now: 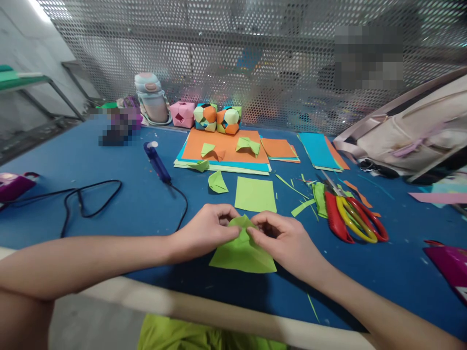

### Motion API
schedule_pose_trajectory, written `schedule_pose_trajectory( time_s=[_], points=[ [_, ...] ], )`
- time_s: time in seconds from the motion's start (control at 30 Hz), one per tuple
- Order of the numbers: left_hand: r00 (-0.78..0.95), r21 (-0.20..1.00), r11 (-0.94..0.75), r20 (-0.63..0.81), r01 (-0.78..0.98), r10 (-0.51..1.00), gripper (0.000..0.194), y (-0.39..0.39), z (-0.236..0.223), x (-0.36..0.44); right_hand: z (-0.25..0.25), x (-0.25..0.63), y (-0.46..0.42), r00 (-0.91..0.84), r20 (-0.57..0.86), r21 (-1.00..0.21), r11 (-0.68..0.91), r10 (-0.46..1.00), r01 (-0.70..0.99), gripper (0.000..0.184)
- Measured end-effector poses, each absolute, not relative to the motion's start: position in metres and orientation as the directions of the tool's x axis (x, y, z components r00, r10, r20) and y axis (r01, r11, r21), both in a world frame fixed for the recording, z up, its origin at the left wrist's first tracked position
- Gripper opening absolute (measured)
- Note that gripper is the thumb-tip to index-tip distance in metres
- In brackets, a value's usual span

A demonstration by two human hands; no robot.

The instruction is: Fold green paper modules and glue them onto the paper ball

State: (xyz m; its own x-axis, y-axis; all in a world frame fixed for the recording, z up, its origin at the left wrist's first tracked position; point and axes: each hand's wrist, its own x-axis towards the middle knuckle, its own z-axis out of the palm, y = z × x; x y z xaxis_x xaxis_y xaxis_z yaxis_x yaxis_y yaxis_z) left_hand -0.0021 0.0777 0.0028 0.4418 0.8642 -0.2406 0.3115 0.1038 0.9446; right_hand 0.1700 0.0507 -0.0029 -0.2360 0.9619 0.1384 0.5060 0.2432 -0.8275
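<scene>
A piece of light green paper (243,253), partly folded at its far end, is held near the front edge of the table. My left hand (209,231) pinches its far left side between thumb and fingers. Opposite it, my right hand (282,238) grips the far right side, both thumbs on top and close together. The fingertips under the paper are hidden. Just beyond lies a flat green paper square (255,194), with a small folded green piece (218,182) to its left.
Red-and-yellow scissors (352,216) lie at right among green paper scraps (302,207). Behind are stacked coloured sheets (222,143) and folded paper cubes (206,117). A blue glue gun (157,162) with a black cord lies left; a bottle (152,99) stands behind it.
</scene>
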Motion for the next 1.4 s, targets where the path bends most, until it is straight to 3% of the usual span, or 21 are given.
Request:
schedule_pose_trajectory(
  time_s=[0.33, 0.6, 0.83, 1.17, 1.4],
  points=[
    [0.456, 0.945, 0.114, -0.250, 0.306, 0.854, 0.006, 0.078, 0.009, -0.005, -0.003, 0.172, 0.051, -0.288, 0.186, -0.861, 0.297, 0.939, 0.413, 0.010],
    [0.452, 0.947, 0.119, -0.250, 0.299, 0.856, 0.009, 0.073, 0.010, -0.004, -0.004, 0.173, 0.051, -0.313, 0.319, -0.791, 0.433, 0.895, 0.432, 0.015],
    [0.423, 0.931, -0.078, -0.086, 0.357, 0.902, 0.012, 0.068, 0.005, -0.003, -0.001, 0.171, 0.048, -0.239, 0.255, -0.776, 0.346, 0.937, 0.527, 0.008],
    [0.426, 0.935, -0.155, 0.005, 0.319, 0.905, 0.013, 0.068, 0.001, -0.003, 0.001, 0.174, 0.048, -0.231, 0.106, -0.871, 0.202, 0.967, 0.449, 0.010],
    [0.434, 0.963, -0.027, -0.096, 0.270, 0.896, 0.010, 0.072, 0.001, -0.004, -0.001, 0.176, 0.048, -0.241, 0.221, -0.875, 0.302, 0.945, 0.378, 0.012]
  ],
)
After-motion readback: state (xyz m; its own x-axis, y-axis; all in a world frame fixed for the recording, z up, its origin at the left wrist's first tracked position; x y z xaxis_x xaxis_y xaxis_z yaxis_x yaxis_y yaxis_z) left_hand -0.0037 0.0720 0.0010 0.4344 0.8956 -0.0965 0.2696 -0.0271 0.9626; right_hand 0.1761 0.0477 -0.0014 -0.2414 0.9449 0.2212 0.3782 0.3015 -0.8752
